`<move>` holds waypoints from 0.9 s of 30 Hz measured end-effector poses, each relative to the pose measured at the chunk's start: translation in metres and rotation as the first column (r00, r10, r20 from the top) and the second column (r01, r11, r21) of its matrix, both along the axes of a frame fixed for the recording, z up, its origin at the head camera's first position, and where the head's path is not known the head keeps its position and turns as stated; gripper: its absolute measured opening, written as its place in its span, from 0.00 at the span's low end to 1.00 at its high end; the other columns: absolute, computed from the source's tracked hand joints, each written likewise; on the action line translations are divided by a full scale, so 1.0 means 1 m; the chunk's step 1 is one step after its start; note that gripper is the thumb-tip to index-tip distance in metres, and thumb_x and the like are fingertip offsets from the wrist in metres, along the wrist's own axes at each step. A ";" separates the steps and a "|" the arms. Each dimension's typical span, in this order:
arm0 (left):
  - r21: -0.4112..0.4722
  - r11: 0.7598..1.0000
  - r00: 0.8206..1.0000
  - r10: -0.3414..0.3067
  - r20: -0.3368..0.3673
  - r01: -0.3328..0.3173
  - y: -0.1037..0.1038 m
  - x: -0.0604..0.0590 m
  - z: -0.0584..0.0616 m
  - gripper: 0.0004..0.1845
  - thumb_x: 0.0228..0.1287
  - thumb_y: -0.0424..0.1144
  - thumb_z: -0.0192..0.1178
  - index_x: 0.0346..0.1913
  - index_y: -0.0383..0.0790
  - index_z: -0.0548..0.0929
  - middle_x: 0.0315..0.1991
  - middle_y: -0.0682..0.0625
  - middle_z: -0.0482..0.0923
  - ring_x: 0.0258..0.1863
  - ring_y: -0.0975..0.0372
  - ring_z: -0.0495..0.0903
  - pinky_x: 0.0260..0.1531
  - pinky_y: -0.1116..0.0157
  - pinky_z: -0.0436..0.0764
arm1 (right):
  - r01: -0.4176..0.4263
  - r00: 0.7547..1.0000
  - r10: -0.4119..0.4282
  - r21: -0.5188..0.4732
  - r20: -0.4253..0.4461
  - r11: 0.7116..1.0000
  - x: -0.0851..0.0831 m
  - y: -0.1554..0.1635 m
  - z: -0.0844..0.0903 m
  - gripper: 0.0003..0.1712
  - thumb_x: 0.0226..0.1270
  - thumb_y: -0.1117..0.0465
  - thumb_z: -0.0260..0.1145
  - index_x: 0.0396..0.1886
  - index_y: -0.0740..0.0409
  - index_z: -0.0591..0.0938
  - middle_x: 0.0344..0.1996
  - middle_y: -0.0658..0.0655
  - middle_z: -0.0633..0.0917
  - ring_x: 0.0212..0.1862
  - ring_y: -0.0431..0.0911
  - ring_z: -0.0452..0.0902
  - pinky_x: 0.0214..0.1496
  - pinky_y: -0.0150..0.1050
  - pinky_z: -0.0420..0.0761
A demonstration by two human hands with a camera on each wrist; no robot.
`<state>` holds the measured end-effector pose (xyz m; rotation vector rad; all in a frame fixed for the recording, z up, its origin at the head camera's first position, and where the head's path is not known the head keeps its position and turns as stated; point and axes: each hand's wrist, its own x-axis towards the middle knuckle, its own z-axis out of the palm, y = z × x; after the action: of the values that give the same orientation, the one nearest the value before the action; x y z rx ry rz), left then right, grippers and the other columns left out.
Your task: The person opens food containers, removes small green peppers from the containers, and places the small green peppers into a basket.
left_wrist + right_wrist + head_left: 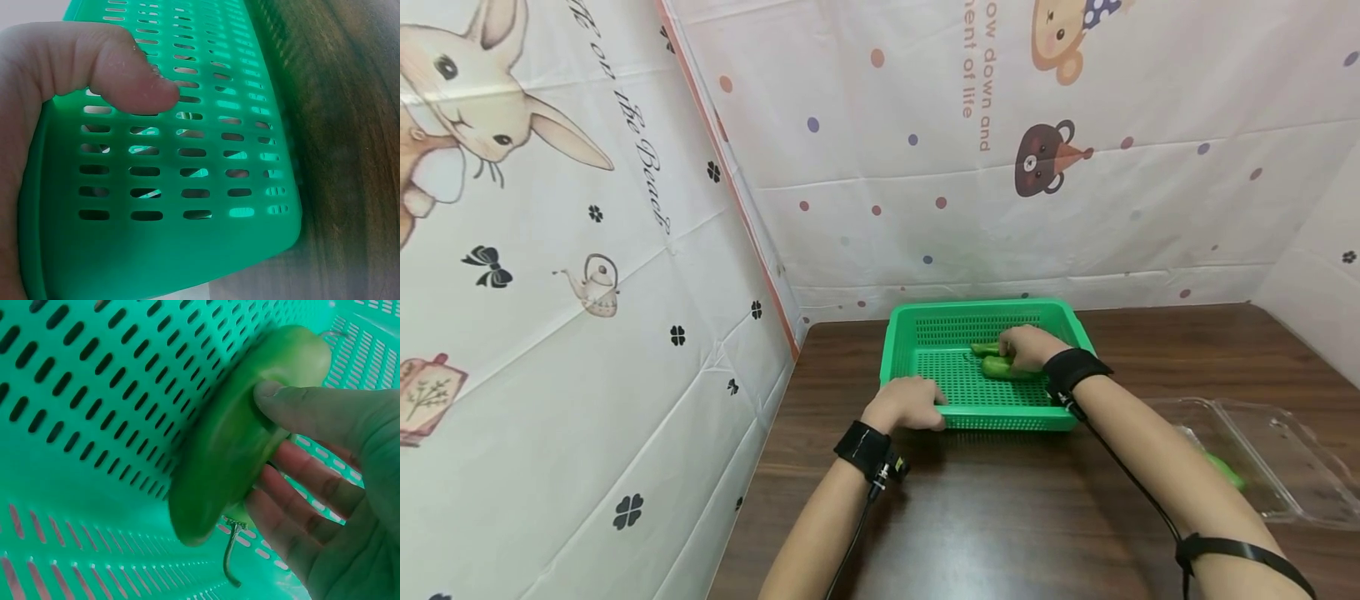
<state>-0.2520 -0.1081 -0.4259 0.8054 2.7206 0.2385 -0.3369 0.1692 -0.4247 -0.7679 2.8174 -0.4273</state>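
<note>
A green plastic basket (992, 412) with slotted walls stands on the table. My left hand (912, 402) grips its near left corner, the thumb (134, 81) lying along the outside wall and the other fingers over the rim. Inside the basket, my right hand (1032, 346) holds a long green pepper (225, 456), thumb on its upper side and fingers reaching round the other side. A second green pepper (983, 349) lies right beside it, partly hidden; its curved stem (231, 556) shows below the held one in the right wrist view.
To the right, a clear plastic box (1262, 450) lies with its lid folded open, a green piece (1227, 472) inside, partly behind the right forearm. Printed sheeting (865, 150) hangs behind and to the left of the brown wooden table (985, 517). Cables run along both forearms.
</note>
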 end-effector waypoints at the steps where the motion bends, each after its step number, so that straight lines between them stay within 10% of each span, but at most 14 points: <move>1: 0.002 1.000 1.000 0.000 -0.001 0.000 0.000 0.000 0.000 0.25 0.58 0.45 0.62 0.61 0.58 0.85 0.51 0.58 0.87 0.25 0.63 0.65 0.25 0.65 0.61 | 0.000 1.000 0.000 0.010 -0.004 1.000 0.001 -0.001 0.001 0.18 0.60 0.73 0.70 0.51 0.64 0.83 0.48 0.66 0.84 0.50 0.59 0.81 0.49 0.53 0.83; 13: 0.005 1.000 1.000 -0.018 -0.011 0.018 0.000 0.004 0.001 0.22 0.57 0.45 0.62 0.57 0.58 0.88 0.25 0.59 0.75 0.22 0.65 0.58 0.23 0.66 0.57 | 0.026 0.999 -0.026 0.047 -0.019 0.999 -0.001 -0.003 -0.004 0.16 0.60 0.73 0.70 0.48 0.61 0.85 0.47 0.64 0.84 0.44 0.55 0.80 0.44 0.49 0.82; 20: 0.028 1.000 1.000 -0.006 0.007 0.006 0.000 0.004 0.002 0.22 0.57 0.43 0.62 0.56 0.58 0.88 0.20 0.60 0.65 0.20 0.64 0.52 0.22 0.65 0.55 | 0.026 0.996 -0.019 0.075 -0.090 0.997 0.003 -0.011 -0.001 0.13 0.63 0.78 0.60 0.28 0.56 0.79 0.28 0.54 0.74 0.29 0.46 0.60 0.34 0.43 0.62; 27: 0.027 1.000 1.000 -0.010 -0.003 0.010 0.000 0.004 0.000 0.20 0.57 0.44 0.62 0.54 0.59 0.89 0.20 0.60 0.63 0.20 0.65 0.53 0.22 0.66 0.55 | 0.042 0.993 -0.028 0.115 -0.116 0.992 0.004 -0.011 -0.003 0.17 0.66 0.76 0.61 0.49 0.61 0.87 0.50 0.67 0.86 0.46 0.57 0.83 0.48 0.52 0.83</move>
<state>-0.2481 -0.1084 -0.4262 0.8273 2.7205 0.2727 -0.3330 0.1582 -0.4281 -0.7417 2.9348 -0.2265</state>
